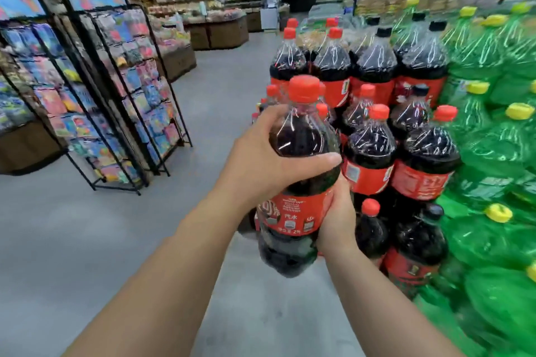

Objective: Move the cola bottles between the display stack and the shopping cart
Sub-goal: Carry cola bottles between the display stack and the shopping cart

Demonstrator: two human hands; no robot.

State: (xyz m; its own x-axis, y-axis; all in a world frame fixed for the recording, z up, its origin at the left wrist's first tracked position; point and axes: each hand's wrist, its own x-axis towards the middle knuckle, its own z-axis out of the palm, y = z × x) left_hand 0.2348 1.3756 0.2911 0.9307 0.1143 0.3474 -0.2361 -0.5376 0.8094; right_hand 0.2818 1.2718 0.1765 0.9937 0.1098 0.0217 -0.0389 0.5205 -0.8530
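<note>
Racks of colourful packets are seen at the left, standing on the grey floor. A cola bottle is held upright in mid-air, clear of the floor: the left hand is wrapped around its dark shoulder, and the right hand is closed against its red label. Just beside it, further right, the display stack of cola bottles is seen, with green bottles beyond.

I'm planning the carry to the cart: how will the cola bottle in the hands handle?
The cola bottle looks full and large, so probably heavy; both the left hand and right hand grip it. Its glossy plastic may be slippery. The rounded body would likely roll if laid down.
</note>
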